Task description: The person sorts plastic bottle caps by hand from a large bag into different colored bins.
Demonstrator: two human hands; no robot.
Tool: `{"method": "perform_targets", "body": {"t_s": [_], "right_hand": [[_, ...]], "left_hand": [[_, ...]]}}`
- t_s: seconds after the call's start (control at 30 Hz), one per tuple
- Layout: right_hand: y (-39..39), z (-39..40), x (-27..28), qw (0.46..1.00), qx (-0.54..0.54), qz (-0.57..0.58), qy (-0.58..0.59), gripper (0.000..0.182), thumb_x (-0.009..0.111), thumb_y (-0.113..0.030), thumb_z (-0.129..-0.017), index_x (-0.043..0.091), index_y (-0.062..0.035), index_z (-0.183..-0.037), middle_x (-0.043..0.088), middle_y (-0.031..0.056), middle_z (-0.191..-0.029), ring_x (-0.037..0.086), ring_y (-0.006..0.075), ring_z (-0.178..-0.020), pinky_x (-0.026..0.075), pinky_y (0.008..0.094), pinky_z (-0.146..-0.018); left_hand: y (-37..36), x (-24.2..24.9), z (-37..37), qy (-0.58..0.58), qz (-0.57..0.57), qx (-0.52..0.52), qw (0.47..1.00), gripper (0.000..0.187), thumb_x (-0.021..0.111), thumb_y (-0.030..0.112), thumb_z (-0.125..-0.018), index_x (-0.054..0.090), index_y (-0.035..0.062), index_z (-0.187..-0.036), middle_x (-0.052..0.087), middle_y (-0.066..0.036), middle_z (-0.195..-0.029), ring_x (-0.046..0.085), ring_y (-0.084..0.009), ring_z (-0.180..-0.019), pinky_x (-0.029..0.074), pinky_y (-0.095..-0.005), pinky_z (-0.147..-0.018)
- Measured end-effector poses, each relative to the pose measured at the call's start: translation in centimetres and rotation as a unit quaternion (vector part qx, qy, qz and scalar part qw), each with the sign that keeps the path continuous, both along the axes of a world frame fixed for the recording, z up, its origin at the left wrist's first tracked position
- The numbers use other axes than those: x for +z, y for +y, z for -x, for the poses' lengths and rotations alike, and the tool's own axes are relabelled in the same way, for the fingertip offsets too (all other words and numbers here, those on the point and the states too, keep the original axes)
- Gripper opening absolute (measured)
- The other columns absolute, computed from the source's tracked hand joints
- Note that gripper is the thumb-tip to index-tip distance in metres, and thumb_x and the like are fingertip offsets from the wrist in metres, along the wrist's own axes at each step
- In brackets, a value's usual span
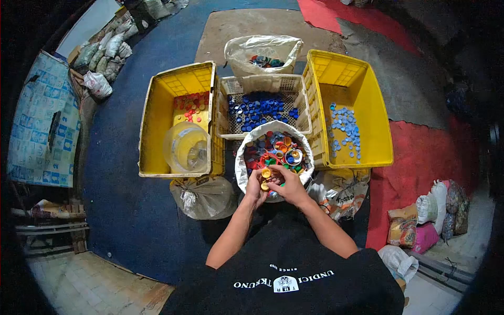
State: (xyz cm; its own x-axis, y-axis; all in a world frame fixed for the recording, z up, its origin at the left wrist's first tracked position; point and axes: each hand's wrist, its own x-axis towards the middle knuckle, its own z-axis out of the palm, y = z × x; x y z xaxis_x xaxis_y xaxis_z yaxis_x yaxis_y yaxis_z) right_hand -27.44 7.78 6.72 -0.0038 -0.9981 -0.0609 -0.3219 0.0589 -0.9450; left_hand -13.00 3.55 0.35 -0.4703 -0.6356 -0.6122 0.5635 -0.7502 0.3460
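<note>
Both my hands are over the near edge of an open white sack (241, 170) filled with mixed coloured bottle caps (262, 149). Yellow caps (266, 172) sit between my hands. My left hand (255, 188) is curled around them from the left side. From the right, my right hand (289, 185) reaches in with its fingers bent against the yellow caps. A green cap shows beside the right fingers. Just behind the sack, a white crate (226, 113) holds dark blue caps (262, 109).
A yellow crate (149, 126) at left holds red caps and a clear round container (186, 147). The right yellow crate (378, 126) holds light blue caps. Another open sack (239, 52) stands behind. Tied sacks (203, 198) flank my arms. Filled bags (426, 220) lie far right.
</note>
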Motion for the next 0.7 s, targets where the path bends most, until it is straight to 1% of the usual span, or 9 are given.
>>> {"method": "perform_targets", "body": {"t_s": [0.1, 0.2, 0.37, 0.4, 0.43, 0.5, 0.57, 0.63, 0.7], "right_hand": [[-0.6, -0.6, -2.4, 1.000, 0.021, -0.003, -0.011, 0.049, 0.075, -0.017, -0.078, 0.059, -0.0037, -0.122, 0.068, 0.0151, -0.107, 0.068, 0.0222, -0.097, 0.053, 0.0332, -0.084], [-2.6, -1.8, -2.0, 0.996, 0.018, -0.052, -0.072, 0.041, 0.070, -0.017, -0.083, 0.060, -0.0026, -0.120, 0.069, 0.0141, -0.104, 0.067, 0.0199, -0.097, 0.053, 0.0329, -0.085], [-8.4, -3.9, 3.1, 0.987, 0.019, -0.006, -0.158, 0.043, 0.068, -0.017, -0.087, 0.055, -0.0001, -0.124, 0.064, 0.0126, -0.114, 0.063, 0.0182, -0.103, 0.051, 0.0315, -0.090], [-9.3, -3.9, 4.5, 0.984, 0.022, -0.001, -0.179, 0.041, 0.067, -0.017, -0.088, 0.056, -0.0007, -0.124, 0.064, 0.0113, -0.111, 0.063, 0.0172, -0.101, 0.051, 0.0309, -0.089], [-10.0, -4.1, 5.7, 0.980, 0.023, 0.001, -0.200, 0.039, 0.067, -0.017, -0.089, 0.056, -0.0014, -0.123, 0.065, 0.0099, -0.108, 0.063, 0.0162, -0.098, 0.051, 0.0303, -0.088], [-10.6, -3.9, 6.5, 0.976, 0.026, -0.013, -0.216, 0.036, 0.066, -0.016, -0.089, 0.057, -0.0028, -0.121, 0.066, 0.0078, -0.102, 0.063, 0.0128, -0.094, 0.051, 0.0280, -0.084], [-10.1, -3.5, 5.2, 0.982, 0.021, 0.011, -0.187, 0.036, 0.066, -0.016, -0.089, 0.057, -0.0025, -0.121, 0.065, 0.0086, -0.103, 0.063, 0.0127, -0.094, 0.051, 0.0278, -0.084], [-8.7, -2.4, 3.3, 0.984, 0.000, 0.028, -0.174, 0.035, 0.066, -0.015, -0.089, 0.057, -0.0021, -0.120, 0.065, 0.0088, -0.104, 0.063, 0.0137, -0.093, 0.051, 0.0283, -0.084], [-6.9, -0.3, 0.7, 0.992, -0.050, 0.002, -0.118, 0.032, 0.066, -0.014, -0.088, 0.059, -0.0012, -0.116, 0.064, 0.0076, -0.104, 0.063, 0.0148, -0.093, 0.051, 0.0286, -0.083]], "left_hand": [[0.3, 0.1, -0.9, -0.031, -0.037, 0.035, 0.998, 0.032, 0.042, 0.024, -0.092, 0.060, 0.0004, -0.102, 0.064, -0.013, -0.092, 0.063, -0.0244, -0.083, 0.055, -0.0382, -0.076], [-1.0, -2.4, -2.8, 0.060, -0.047, 0.056, 0.996, 0.033, 0.040, 0.023, -0.091, 0.059, -0.0004, -0.105, 0.064, -0.015, -0.100, 0.064, -0.0278, -0.089, 0.053, -0.0382, -0.084], [-12.6, -0.4, -7.4, 0.191, 0.105, 0.159, 0.963, 0.024, 0.044, 0.021, -0.089, 0.056, 0.0022, -0.099, 0.061, -0.013, -0.093, 0.062, -0.0250, -0.087, 0.053, -0.0374, -0.080], [-15.9, 3.0, -8.1, 0.195, 0.135, 0.209, 0.949, 0.026, 0.043, 0.022, -0.090, 0.054, 0.0010, -0.100, 0.061, -0.013, -0.092, 0.062, -0.0270, -0.089, 0.053, -0.0376, -0.083], [-21.7, -0.5, -10.9, 0.251, 0.249, 0.136, 0.925, 0.036, 0.042, 0.029, -0.093, 0.050, -0.0018, -0.109, 0.060, -0.016, -0.100, 0.060, -0.0314, -0.096, 0.049, -0.0449, -0.095], [-23.8, 9.5, -10.0, 0.085, 0.023, 0.331, 0.940, 0.053, 0.041, 0.040, -0.094, 0.043, -0.0040, -0.124, 0.052, -0.023, -0.121, 0.052, -0.0357, -0.115, 0.040, -0.0519, -0.105], [-24.3, 9.4, -11.2, 0.043, 0.061, 0.298, 0.952, 0.067, 0.047, 0.047, -0.090, 0.036, -0.0002, -0.135, 0.044, -0.022, -0.135, 0.049, -0.0355, -0.116, 0.040, -0.0497, -0.102], [-23.1, 8.2, -10.6, 0.067, 0.000, 0.351, 0.934, 0.067, 0.052, 0.044, -0.090, 0.035, 0.0012, -0.138, 0.040, -0.021, -0.141, 0.048, -0.0358, -0.120, 0.037, -0.0480, -0.106], [-19.5, 5.8, -9.3, -0.078, 0.052, 0.297, 0.950, 0.061, 0.049, 0.040, -0.094, 0.032, 0.0035, -0.140, 0.036, -0.020, -0.141, 0.041, -0.0346, -0.130, 0.037, -0.0499, -0.108]]}}
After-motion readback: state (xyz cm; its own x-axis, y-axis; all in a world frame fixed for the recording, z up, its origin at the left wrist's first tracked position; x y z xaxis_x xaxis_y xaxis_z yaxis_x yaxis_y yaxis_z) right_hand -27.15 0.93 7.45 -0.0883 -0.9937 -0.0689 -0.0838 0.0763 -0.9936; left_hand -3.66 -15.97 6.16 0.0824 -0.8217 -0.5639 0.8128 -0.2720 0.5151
